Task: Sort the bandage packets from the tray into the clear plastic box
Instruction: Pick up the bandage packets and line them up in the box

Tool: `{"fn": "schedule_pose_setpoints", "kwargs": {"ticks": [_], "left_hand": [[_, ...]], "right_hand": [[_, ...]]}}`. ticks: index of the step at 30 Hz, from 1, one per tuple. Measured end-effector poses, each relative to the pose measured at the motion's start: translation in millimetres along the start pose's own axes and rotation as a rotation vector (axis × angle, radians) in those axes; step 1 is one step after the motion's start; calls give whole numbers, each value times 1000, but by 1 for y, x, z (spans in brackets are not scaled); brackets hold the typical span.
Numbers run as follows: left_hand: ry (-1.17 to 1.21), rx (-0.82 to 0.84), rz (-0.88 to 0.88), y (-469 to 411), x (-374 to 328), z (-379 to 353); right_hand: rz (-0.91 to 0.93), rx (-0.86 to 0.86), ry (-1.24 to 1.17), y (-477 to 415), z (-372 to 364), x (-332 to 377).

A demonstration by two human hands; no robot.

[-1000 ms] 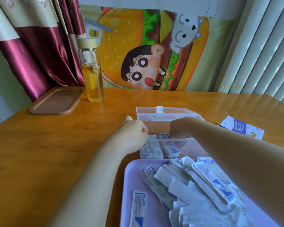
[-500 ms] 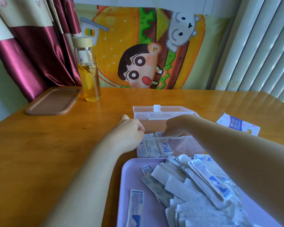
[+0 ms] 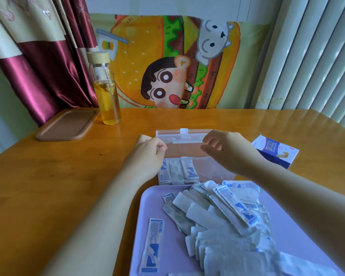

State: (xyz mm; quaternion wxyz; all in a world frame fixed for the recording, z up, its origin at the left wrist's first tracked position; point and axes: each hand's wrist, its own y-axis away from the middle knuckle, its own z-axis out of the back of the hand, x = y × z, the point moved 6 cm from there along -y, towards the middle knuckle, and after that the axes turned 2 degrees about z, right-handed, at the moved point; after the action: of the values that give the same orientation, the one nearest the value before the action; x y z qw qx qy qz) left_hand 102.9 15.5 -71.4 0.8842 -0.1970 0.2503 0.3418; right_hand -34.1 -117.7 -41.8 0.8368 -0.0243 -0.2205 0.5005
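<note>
- Steadying clear plastic box (image 3: pixel 211 172): left hand (image 3: pixel 147 154) curled at left wall, hold unclear.
- Right hand (image 3: pixel 227 150): loose, empty.
- Best: align packets (image 3: pixel 227 216) from tray (image 3: pixel 147 216) beside filed row (image 3: pixel 177 172).

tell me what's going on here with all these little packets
A person is moving bandage packets from a purple tray into a clear plastic box. A few packets stand in the box's left part, while a big pile lies on the tray. The left hand is curled at the box's left edge, and the right hand hovers over it, holding nothing visible.
</note>
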Motion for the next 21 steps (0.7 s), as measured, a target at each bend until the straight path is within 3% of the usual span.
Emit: {"fn": "schedule_pose_setpoints", "kwargs": {"ticks": [4,6,9,11,15,18,21], "left_hand": [[46,-8,-44,10,-7,0],[41,23,-64,18,-12,0],[9,29,-70,30,-13,3],[-17,-65,-82,41,-13,7],[-34,-203,-238,74,-34,8],[-40,-84,-330,94,-53,-8],[-78,92,-288,103,-61,-31]], "right_hand": [[184,-167,5,30,19,0],[177,-187,-42,46,27,-4],[-8,34,-74,66,16,-24],[-144,221,-36,78,-2,-41],[-273,332,-95,96,-20,-54],[-291,313,-199,100,-19,-55],[-303,290,-265,104,-15,-59]]}}
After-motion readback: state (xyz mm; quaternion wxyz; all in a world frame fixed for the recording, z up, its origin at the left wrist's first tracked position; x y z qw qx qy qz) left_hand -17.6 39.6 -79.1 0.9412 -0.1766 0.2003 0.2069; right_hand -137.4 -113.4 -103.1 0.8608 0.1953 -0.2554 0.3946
